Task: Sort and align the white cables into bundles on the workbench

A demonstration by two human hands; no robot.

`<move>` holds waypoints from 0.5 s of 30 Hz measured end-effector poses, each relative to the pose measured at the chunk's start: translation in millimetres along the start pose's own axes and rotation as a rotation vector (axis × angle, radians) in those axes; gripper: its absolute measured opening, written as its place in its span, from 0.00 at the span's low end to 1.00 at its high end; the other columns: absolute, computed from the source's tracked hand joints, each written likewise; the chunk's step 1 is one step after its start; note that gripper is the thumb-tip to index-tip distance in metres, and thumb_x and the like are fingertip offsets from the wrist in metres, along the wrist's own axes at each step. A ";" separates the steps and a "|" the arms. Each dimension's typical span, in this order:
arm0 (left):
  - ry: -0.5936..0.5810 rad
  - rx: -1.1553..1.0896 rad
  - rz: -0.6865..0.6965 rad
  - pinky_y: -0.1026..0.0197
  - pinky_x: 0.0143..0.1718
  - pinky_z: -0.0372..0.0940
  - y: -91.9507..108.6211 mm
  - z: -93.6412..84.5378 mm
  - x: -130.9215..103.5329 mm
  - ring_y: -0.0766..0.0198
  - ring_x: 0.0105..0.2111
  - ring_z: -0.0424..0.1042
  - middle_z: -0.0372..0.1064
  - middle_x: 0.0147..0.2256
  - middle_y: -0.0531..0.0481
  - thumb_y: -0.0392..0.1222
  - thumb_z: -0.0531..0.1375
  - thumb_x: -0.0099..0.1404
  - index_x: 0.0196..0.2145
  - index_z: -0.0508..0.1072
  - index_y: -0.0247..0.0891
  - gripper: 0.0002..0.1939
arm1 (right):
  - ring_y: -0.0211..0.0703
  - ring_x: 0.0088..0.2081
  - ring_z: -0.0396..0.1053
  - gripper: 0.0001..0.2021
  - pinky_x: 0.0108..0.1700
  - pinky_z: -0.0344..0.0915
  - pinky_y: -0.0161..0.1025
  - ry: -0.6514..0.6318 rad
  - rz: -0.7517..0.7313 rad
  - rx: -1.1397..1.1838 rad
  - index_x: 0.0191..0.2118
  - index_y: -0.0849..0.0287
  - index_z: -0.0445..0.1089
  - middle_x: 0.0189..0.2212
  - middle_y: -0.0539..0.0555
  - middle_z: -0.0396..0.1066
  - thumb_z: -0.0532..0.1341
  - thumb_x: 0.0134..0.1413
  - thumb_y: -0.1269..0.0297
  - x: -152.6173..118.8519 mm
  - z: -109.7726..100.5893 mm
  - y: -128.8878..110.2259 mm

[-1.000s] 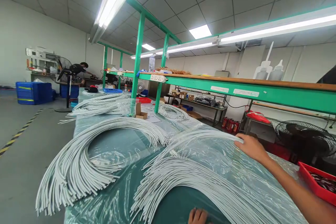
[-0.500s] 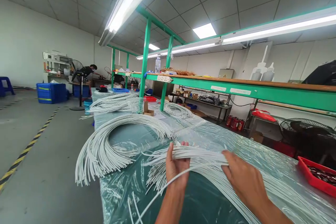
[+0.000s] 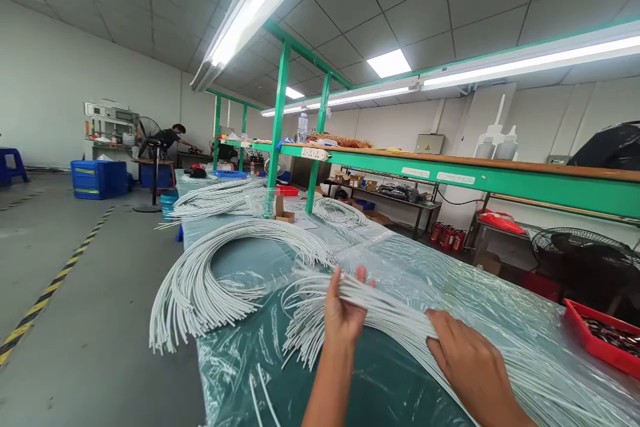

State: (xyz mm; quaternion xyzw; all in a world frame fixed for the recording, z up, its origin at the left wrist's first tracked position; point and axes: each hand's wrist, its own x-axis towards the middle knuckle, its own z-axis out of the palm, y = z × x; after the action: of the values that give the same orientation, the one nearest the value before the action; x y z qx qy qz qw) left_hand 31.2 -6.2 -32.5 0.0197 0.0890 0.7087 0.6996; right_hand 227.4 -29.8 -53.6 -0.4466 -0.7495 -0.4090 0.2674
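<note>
My right hand point(image 3: 467, 357) is closed round a bunch of thin white cables point(image 3: 387, 303). The other end of that bunch rests in my left hand point(image 3: 346, 313), palm up, with the thumb on one side and the fingers curled on the other. Under both hands lies a larger coil of the same cables point(image 3: 306, 333), its cut ends fanned out left of my left wrist. Another coiled bundle of white cables point(image 3: 193, 293) lies on the table to the left. A few loose cable ends point(image 3: 265, 393) show near the front edge.
Clear plastic film covers the green table point(image 3: 380, 380). A red tray point(image 3: 600, 340) of small metal parts stands at the right. Behind are a small cardboard box point(image 3: 284, 210), more cable coils point(image 3: 340, 212) and a green shelf frame point(image 3: 278, 113). A person point(image 3: 167, 139) works far left.
The single cable that crossed my left wrist towards the front is no longer there. The bunch now slopes down from my left hand to my right. Both hands keep hold of it.
</note>
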 end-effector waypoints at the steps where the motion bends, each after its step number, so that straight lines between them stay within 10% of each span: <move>1: 0.067 -0.026 0.041 0.58 0.36 0.69 10.2 0.6 1.7 0.66 0.28 0.72 0.69 0.27 0.50 0.38 0.56 0.61 0.27 0.60 0.37 0.07 | 0.43 0.28 0.69 0.12 0.31 0.58 0.38 0.067 -0.062 -0.032 0.40 0.59 0.64 0.30 0.54 0.72 0.45 0.59 0.72 -11.4 2.0 0.6; 4: 0.196 -0.042 0.142 0.69 0.24 0.66 30.2 -1.1 3.7 0.75 0.16 0.64 0.61 0.20 0.58 0.34 0.53 0.62 0.26 0.57 0.37 0.08 | 0.46 0.33 0.69 0.10 0.39 0.59 0.42 0.144 -0.138 -0.112 0.43 0.61 0.64 0.33 0.56 0.72 0.47 0.61 0.70 -35.9 9.4 9.8; 8: 0.043 0.063 0.226 0.73 0.14 0.52 20.6 -0.4 0.1 0.78 0.11 0.50 0.52 0.16 0.61 0.32 0.52 0.62 0.27 0.61 0.36 0.06 | 0.48 0.33 0.70 0.11 0.38 0.61 0.43 0.148 -0.156 -0.065 0.43 0.61 0.65 0.32 0.57 0.72 0.48 0.59 0.70 -55.5 35.1 27.2; 15: -0.231 0.348 0.124 0.68 0.17 0.53 -0.4 -34.1 -1.3 0.75 0.12 0.51 0.53 0.13 0.60 0.44 0.64 0.54 0.32 0.69 0.30 0.14 | 0.45 0.39 0.70 0.17 0.38 0.67 0.40 -0.384 0.044 0.408 0.40 0.55 0.67 0.37 0.53 0.72 0.47 0.48 0.76 -83.8 70.9 15.2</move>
State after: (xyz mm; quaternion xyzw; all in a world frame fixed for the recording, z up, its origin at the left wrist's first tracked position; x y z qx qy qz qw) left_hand 26.4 -10.8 -66.0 0.2265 0.1278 0.7174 0.6463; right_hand 276.8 -3.1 -149.2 -0.4690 -0.8434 -0.1515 0.2139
